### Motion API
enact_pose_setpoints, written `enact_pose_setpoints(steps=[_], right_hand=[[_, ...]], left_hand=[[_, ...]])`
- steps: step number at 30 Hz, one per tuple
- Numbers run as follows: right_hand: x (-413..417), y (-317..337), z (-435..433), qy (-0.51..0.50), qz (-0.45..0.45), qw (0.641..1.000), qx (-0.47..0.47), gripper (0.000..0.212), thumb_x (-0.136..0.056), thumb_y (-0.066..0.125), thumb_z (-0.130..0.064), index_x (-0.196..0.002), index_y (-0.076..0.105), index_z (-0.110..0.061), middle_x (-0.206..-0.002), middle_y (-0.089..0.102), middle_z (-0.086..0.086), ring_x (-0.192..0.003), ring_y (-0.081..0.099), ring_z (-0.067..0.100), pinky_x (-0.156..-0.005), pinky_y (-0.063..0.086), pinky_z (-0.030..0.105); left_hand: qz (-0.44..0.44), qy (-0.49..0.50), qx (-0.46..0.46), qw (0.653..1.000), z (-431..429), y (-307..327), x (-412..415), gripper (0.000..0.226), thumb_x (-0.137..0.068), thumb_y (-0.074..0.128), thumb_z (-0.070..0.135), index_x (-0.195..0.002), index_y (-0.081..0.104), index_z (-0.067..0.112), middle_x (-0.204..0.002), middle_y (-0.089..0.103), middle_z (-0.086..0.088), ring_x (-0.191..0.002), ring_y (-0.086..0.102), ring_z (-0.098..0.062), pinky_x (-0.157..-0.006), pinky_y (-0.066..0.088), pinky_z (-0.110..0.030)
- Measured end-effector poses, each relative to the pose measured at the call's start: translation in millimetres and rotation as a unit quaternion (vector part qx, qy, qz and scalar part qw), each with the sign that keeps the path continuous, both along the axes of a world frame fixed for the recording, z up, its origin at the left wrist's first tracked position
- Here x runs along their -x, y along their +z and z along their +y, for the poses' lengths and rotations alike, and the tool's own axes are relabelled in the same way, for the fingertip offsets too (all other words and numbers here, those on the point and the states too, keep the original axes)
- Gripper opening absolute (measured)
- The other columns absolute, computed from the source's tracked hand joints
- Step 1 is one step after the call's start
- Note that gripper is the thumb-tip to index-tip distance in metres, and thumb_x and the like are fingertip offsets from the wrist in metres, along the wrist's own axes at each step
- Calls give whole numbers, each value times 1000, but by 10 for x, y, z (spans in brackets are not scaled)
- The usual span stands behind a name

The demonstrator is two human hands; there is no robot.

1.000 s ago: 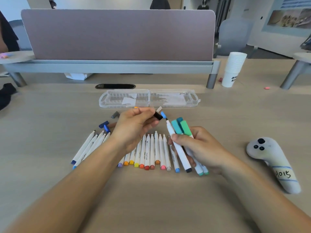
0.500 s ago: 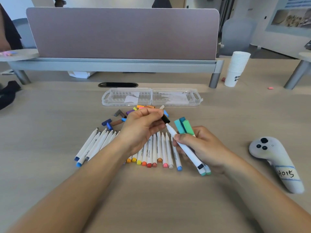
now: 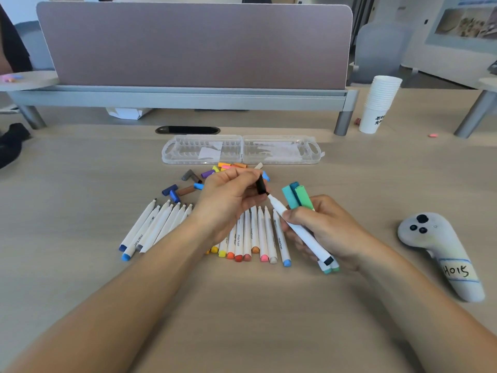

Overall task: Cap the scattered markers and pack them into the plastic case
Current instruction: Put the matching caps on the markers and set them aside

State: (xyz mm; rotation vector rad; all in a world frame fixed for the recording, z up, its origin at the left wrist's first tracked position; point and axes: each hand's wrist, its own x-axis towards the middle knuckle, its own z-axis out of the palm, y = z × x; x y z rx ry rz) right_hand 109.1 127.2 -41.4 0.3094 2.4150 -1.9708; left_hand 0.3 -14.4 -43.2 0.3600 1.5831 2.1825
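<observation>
capping is under way — the black cap (image 3: 261, 185) is pinched by the left hand (image 3: 228, 200), the marker (image 3: 298, 232) gripped by the right hand (image 3: 322, 227) — next it must be pushed on straight.

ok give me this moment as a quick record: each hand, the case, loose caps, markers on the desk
left hand: pinches small black plastic cap, close to the marker's tip, not on it
right hand: grips uncapped white black-ended marker plus capped teal and green markers
case: clear plastic case, open, flat, no markers inside
loose caps: coloured caps scattered before the case
desk markers: uncapped white markers in a row
</observation>
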Motion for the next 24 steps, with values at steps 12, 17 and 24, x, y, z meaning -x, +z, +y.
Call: enact_pose_setpoints(steps=[12, 17, 24], right_hand=[[34, -57, 16, -16, 43, 998, -42, 33, -95, 59, -24, -64, 66, -17, -57, 55, 5, -50, 48, 14, -54, 39, 26], [43, -110, 37, -6, 107, 980, -167, 39, -87, 57, -41, -67, 57, -7, -61, 55, 20, -54, 46, 14, -59, 37, 31], [81, -156, 75, -19, 165, 965, -202, 37, -91, 55, -40, -70, 58, -9, -66, 61, 18, -62, 55, 33, -59, 44, 42]], left_hand=[[144, -4, 74, 987, 30, -108, -70, 15, -93, 63, 11, -87, 71, 1, -93, 74, -20, -90, 72, -34, -86, 58, -42], [220, 1, 103, 970, -17, -68, -23, 14, -90, 66, 10, -93, 71, -3, -92, 74, -19, -87, 73, -32, -83, 60, -40], [317, 6, 143, 938, 4, 28, 13, 10, -90, 69, 13, -94, 74, 6, -90, 75, -8, -85, 73, -21, -83, 59, -42]])
